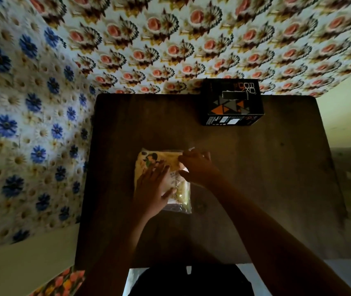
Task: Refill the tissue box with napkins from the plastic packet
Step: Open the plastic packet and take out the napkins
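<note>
Right now your left hand (152, 190) lies flat on the plastic packet (162, 178), fingers spread and pointing away from you, thumb out toward the packet's right side, pressing it down on the dark surface (255, 178). Your right hand (198, 167) sits at the packet's far right corner with the fingers curled in and drawn together; they seem to pinch the clear plastic edge there, though the dim light makes the exact hold hard to read. The packet rests near the middle of the surface, slightly toward your left, its printed yellowish face up and a clear, crinkled end toward you.

Your tissue box (233, 102) stands well apart from the packet at the far edge of the surface, to the right of centre. It is black with orange and grey triangles on top, and a dark slot shows on its upper face. Behind it hangs a flower-patterned cloth (170, 39), and a second cloth with blue flowers (21, 124) covers the left side.
</note>
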Demonstrator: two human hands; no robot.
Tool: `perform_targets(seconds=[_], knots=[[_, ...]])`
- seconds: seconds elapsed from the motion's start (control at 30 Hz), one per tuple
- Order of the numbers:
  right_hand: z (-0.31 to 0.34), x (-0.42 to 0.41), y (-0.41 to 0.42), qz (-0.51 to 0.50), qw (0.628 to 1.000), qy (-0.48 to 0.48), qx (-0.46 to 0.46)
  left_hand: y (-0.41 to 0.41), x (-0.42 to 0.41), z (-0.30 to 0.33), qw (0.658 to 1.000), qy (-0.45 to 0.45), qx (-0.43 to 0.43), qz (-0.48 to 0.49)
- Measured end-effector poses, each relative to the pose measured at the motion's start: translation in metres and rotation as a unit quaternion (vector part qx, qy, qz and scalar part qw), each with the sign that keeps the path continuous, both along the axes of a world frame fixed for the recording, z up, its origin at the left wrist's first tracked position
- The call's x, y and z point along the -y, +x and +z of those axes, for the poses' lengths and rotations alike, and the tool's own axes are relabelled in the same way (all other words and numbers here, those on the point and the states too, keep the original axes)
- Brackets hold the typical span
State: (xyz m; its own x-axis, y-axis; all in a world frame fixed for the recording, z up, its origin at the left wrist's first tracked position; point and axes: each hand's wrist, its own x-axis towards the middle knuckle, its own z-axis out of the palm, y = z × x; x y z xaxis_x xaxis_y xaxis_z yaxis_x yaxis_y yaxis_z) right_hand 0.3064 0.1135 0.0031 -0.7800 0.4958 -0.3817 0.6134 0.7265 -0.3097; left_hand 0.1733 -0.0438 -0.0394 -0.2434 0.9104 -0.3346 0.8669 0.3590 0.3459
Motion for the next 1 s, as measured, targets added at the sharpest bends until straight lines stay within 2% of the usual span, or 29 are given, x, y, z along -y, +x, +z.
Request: perform_targets(seconds=[0.3,0.4,0.6,0.67,0.77,0.87,0.93,1.0], knots=[[-0.002,0.006,-0.009,0.015,0.999,-0.022,0.038,-0.003,0.002,-0.004,1.0,0.007,-0.006,0.002],[-0.003,0.007,-0.01,-0.009,0.999,-0.049,0.014,-0.002,0.001,0.0,1.0,0.011,-0.001,0.003],[0.003,0.003,0.015,-0.088,0.981,-0.162,-0.061,-0.001,0.001,-0.003,1.0,0.01,0.006,0.006],[0.004,0.003,0.034,-0.092,0.984,-0.139,-0.057,-0.002,0.001,-0.006,1.0,0.015,0.004,0.004],[0.002,0.003,0.067,-0.104,0.993,-0.051,0.001,-0.002,0.001,-0.007,1.0,0.019,0.011,0.007],[-0.009,0.005,0.084,-0.149,0.985,-0.052,0.07,-0.002,0.002,-0.008,0.999,0.027,0.021,0.011],[-0.016,0.008,0.087,-0.181,0.98,-0.059,0.065,-0.003,0.002,-0.007,0.999,0.03,0.025,0.014],[-0.014,0.014,0.083,-0.188,0.981,-0.037,0.02,-0.002,0.002,-0.006,0.999,0.038,0.032,0.018]])
